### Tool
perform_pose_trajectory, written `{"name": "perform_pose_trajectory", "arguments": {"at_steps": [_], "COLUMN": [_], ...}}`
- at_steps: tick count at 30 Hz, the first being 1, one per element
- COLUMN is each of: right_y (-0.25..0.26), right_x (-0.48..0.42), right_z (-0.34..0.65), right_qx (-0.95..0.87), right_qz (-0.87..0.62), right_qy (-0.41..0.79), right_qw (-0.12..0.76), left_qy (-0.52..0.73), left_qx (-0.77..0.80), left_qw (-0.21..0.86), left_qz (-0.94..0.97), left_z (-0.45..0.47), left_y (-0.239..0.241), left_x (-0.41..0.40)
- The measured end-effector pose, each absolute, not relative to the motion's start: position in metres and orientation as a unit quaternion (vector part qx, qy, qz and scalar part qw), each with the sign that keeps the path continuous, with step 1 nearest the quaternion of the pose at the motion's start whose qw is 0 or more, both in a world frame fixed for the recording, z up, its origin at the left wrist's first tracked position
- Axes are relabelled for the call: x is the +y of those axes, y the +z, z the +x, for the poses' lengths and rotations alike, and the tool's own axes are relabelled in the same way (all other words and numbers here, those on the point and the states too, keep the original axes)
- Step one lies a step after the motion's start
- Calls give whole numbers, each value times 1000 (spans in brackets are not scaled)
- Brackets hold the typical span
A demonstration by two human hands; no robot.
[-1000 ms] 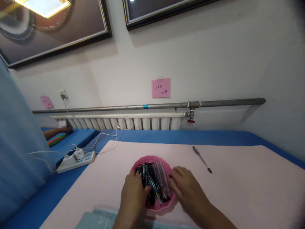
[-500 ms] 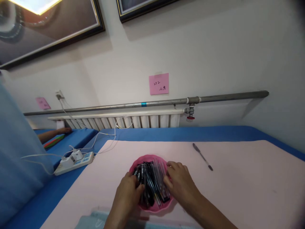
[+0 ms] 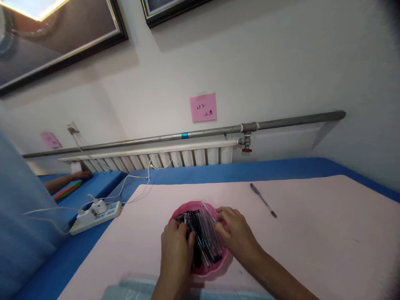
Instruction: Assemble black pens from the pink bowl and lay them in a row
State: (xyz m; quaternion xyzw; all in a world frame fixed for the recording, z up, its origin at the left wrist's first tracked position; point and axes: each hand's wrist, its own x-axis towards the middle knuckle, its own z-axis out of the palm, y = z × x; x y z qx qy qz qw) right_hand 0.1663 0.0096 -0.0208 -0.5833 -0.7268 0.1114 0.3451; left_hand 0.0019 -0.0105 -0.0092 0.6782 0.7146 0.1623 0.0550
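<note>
A pink scalloped bowl point(image 3: 185, 207) sits on the pale pink sheet, filled with black pen parts point(image 3: 194, 221) and clear plastic pen barrels point(image 3: 208, 233). My left hand point(image 3: 177, 246) reaches over the bowl's left side, its fingers curled down among the black parts; what they grip is hidden. At the right rim, my right hand point(image 3: 234, 229) has its thumb and fingers pinched at the end of a clear barrel that slants up to the left. Apart from the bowl, to its right, a single pen point(image 3: 263, 200) with dark ends lies on the sheet.
A power strip point(image 3: 108, 214) with white plugs and cables lies at the left. Light blue cloth point(image 3: 137, 289) lies along the near edge. Behind the blue table point(image 3: 218, 170) are a radiator point(image 3: 187, 158) and a pipe. Another person's hand point(image 3: 81, 176) rests at far left.
My left hand has moved slightly right and curled further over the pen parts. A clear barrel now slants out from my right hand. The view has shifted a little.
</note>
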Motion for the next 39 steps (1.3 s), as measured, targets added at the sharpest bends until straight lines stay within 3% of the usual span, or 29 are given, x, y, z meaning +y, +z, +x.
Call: {"name": "perform_pose_trajectory", "arguments": {"at_steps": [8, 28, 39], "right_y": [-20, -3, -2], "right_x": [10, 7, 5], "right_z": [167, 181, 180], "right_qx": [-701, -518, -466], "right_qz": [-565, -532, -520], "right_qy": [165, 467, 520], "right_qw": [402, 479, 491], "left_qy": [166, 120, 85], "left_qx": [704, 727, 730], "left_qw": [-35, 0, 14], "left_qz": [689, 676, 678], "left_z": [22, 26, 27], "left_y": [-18, -17, -15], "left_x": [-9, -6, -8]}}
